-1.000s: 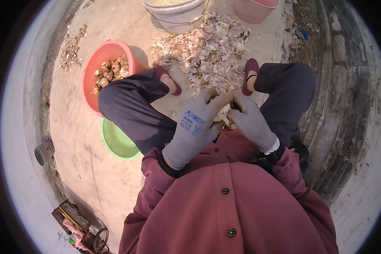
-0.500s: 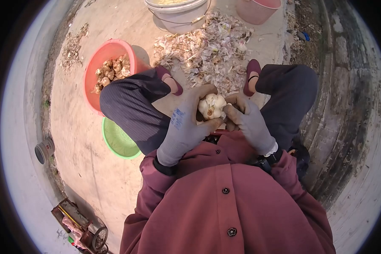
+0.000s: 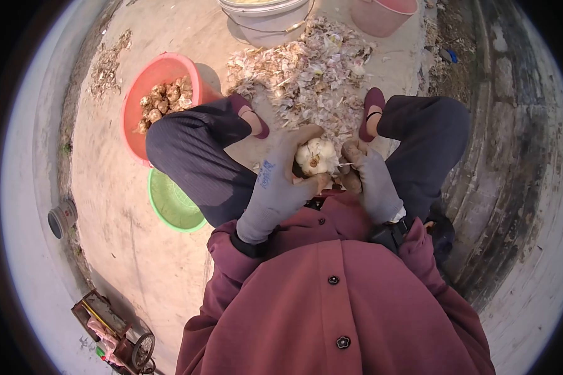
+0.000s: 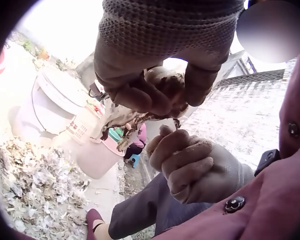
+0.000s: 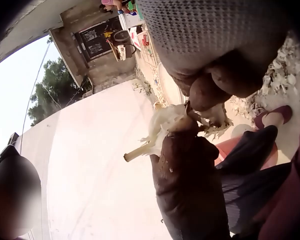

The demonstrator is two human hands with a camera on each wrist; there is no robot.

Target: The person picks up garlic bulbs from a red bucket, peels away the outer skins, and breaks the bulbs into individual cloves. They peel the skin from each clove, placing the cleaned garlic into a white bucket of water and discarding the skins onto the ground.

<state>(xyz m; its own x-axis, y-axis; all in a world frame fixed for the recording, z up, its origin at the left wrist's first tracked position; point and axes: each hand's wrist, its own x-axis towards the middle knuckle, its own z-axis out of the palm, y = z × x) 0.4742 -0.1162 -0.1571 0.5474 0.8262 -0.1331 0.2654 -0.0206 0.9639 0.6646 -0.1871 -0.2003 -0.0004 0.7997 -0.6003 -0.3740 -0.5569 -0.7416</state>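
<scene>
A white garlic bulb [image 3: 317, 156] with a cut stem faces up in the head view, gripped in my gloved left hand [image 3: 280, 187] between curled fingers and thumb. Close on its right side, my gloved right hand [image 3: 374, 182] has bent fingers at loose skin and roots. In the left wrist view the left hand [image 4: 165, 55] curls round the bulb [image 4: 165, 80], with the right hand [image 4: 195, 167] just below. The right wrist view shows the bulb [image 5: 165, 125], its stem sticking out, and the right hand's fingertips [image 5: 205, 92] pinching papery skin at its root side.
A red basin [image 3: 131, 125] of brown bulbs and a green basket [image 3: 172, 203] stand at the left. Peeled skins [image 3: 319, 69] lie between the feet, below a white bucket [image 3: 263, 28] and a pink bucket [image 3: 381, 19]. A cart [image 3: 109, 328] is at lower left.
The bulb, hidden behind the hands at first, has come into view with its stem facing up. My left hand has opened out round it, and my right hand has moved slightly right and away.
</scene>
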